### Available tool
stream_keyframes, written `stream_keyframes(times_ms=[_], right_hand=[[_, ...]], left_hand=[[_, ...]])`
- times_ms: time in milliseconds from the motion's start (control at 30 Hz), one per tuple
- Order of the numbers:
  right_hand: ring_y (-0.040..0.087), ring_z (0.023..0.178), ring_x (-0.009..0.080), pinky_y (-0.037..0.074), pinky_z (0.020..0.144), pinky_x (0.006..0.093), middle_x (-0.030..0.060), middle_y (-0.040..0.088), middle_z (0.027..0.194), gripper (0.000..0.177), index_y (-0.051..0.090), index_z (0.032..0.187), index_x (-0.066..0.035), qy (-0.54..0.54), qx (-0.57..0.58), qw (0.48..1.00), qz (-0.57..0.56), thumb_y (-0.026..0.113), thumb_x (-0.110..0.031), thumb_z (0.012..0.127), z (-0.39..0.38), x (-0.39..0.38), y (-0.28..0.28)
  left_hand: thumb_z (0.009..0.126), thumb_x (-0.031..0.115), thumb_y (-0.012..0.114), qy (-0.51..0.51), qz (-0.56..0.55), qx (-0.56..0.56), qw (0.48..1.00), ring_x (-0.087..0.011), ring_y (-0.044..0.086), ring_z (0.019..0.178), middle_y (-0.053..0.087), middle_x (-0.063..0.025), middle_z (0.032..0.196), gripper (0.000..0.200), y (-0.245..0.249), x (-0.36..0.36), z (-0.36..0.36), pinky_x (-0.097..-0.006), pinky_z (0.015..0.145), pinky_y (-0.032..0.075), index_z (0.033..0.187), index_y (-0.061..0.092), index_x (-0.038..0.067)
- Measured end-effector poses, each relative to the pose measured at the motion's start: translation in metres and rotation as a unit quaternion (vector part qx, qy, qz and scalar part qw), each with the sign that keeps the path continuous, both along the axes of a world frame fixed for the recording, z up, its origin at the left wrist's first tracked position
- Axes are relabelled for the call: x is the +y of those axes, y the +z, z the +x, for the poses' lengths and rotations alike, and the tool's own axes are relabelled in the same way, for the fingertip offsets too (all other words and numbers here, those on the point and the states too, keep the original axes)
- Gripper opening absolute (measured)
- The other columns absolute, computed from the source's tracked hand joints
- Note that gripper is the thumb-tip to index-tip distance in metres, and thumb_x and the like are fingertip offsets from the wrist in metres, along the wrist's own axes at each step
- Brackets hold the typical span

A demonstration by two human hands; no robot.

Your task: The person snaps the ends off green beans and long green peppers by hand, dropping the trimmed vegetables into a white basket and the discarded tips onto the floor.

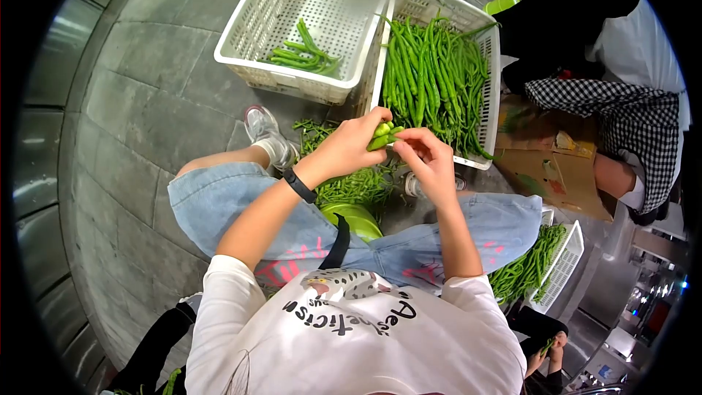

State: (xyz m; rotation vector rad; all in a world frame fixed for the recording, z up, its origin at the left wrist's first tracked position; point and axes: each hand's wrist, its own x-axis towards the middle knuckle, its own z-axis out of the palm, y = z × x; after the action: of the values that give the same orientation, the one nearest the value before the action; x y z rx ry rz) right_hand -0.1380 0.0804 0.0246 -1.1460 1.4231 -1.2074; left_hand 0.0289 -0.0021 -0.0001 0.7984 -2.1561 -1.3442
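In front of my lap, my left hand (349, 145), with a black band at its wrist, is closed around a few green chili peppers (383, 133). Their ends stick out toward my right hand (430, 162). The thumb and forefinger of that hand pinch at a pepper's end; the exact contact is too small to make out. Just beyond my hands stands a white crate (491, 106) heaped with long green chili peppers (431, 66). To its left, another white crate (344, 77) holds a small bunch of green chili peppers (303, 53).
Between my legs, green trimmings (358, 186) are piled over a lime-green container (352, 221). A cardboard box (548, 164) and another person (636, 51) are on the right. Behind my right knee sits one more white crate (567, 267) of peppers.
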Motion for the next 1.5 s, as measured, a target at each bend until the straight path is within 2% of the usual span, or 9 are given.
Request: stream_keyframes(times_ms=[67,200,333,433,767,1067,1333,1433,1500], right_hand=[[0.054,0.067,0.0048,0.042,0.06,0.0181,0.0008,0.061,0.078,0.014,0.064,0.096,-0.002,0.009,0.07,0.997,-0.015,0.065,-0.004,0.082,-0.001,-0.003,0.001],[0.053,0.068,0.0045,0.042,0.06,0.0187,0.0,0.061,0.079,0.011,0.062,0.096,0.0,-0.05,-0.039,0.998,0.011,0.062,-0.004,0.086,-0.015,-0.007,0.009],[0.053,0.064,0.0036,0.041,0.055,0.0173,0.0003,0.061,0.079,0.011,0.062,0.095,0.001,-0.032,-0.05,0.998,0.026,0.062,-0.006,0.086,-0.015,-0.007,0.009],[0.054,0.061,0.0041,0.042,0.052,0.0173,0.0013,0.061,0.076,0.01,0.063,0.093,0.001,0.0,0.078,0.997,-0.009,0.062,-0.006,0.086,-0.014,-0.007,0.008],[0.055,0.059,0.0067,0.041,0.049,0.0185,0.006,0.062,0.071,0.007,0.062,0.09,0.001,0.082,-0.116,0.984,0.111,0.06,-0.005,0.087,-0.039,-0.003,0.001],[0.054,0.054,0.0049,0.037,0.042,0.0161,0.0053,0.062,0.067,0.011,0.062,0.089,0.001,0.097,-0.261,0.953,0.121,0.06,-0.01,0.088,-0.046,-0.002,-0.007],[0.038,0.053,0.0056,0.029,0.042,0.0151,0.0043,0.049,0.069,0.016,0.056,0.091,0.004,0.085,-0.49,0.867,0.046,0.056,-0.012,0.09,-0.047,-0.005,-0.022],[0.043,0.059,0.0055,0.031,0.046,0.0176,0.0036,0.054,0.077,0.01,0.057,0.091,0.0,0.087,-0.392,0.913,0.072,0.061,-0.005,0.084,-0.054,0.0,-0.031],[0.046,0.064,0.0041,0.035,0.052,0.0181,-0.0004,0.055,0.079,0.02,0.058,0.095,-0.003,0.074,-0.233,0.958,0.148,0.067,0.0,0.077,-0.045,0.007,-0.026]], left_hand=[[0.072,0.009,0.068,-0.003,-0.003,0.005,1.0,-0.0361,0.06,0.088,0.059,-0.0188,0.097,0.052,0.003,0.0,0.001,-0.0381,0.075,0.048,0.117,0.041,0.005],[0.072,0.009,0.066,-0.008,-0.062,0.027,0.998,-0.034,0.061,0.088,0.057,-0.0148,0.105,0.052,0.008,-0.001,0.0,-0.0388,0.075,0.05,0.121,0.047,0.008],[0.074,0.01,0.064,-0.023,-0.08,-0.019,0.996,-0.0341,0.06,0.084,0.056,-0.0124,0.104,0.046,0.003,0.002,0.001,-0.0402,0.073,0.05,0.119,0.053,0.009],[0.075,0.011,0.064,-0.044,-0.085,-0.031,0.995,-0.0347,0.059,0.081,0.055,-0.012,0.101,0.043,0.0,0.0,0.004,-0.0411,0.071,0.05,0.117,0.055,0.009],[0.073,0.011,0.065,-0.147,-0.058,-0.037,0.987,-0.0333,0.058,0.085,0.054,-0.0119,0.098,0.044,-0.001,-0.002,0.007,-0.0406,0.072,0.048,0.115,0.055,0.007],[0.071,0.01,0.066,-0.166,-0.065,0.013,0.984,-0.0327,0.056,0.081,0.053,-0.0121,0.093,0.044,-0.001,-0.004,0.003,-0.04,0.07,0.047,0.113,0.055,0.005],[0.072,0.004,0.062,-0.133,0.011,0.047,0.99,-0.0252,0.06,0.089,0.057,-0.01,0.103,0.043,-0.001,-0.007,0.003,-0.0336,0.078,0.047,0.115,0.054,0.007],[0.072,0.001,0.059,-0.049,0.12,0.093,0.987,-0.0175,0.058,0.096,0.057,-0.0068,0.113,0.054,0.004,-0.011,0.003,-0.0318,0.086,0.046,0.124,0.045,0.009],[0.076,-0.001,0.06,0.019,0.219,0.18,0.959,-0.0141,0.056,0.093,0.055,-0.0079,0.108,0.056,-0.002,-0.014,0.005,-0.0294,0.074,0.05,0.127,0.04,0.01]])
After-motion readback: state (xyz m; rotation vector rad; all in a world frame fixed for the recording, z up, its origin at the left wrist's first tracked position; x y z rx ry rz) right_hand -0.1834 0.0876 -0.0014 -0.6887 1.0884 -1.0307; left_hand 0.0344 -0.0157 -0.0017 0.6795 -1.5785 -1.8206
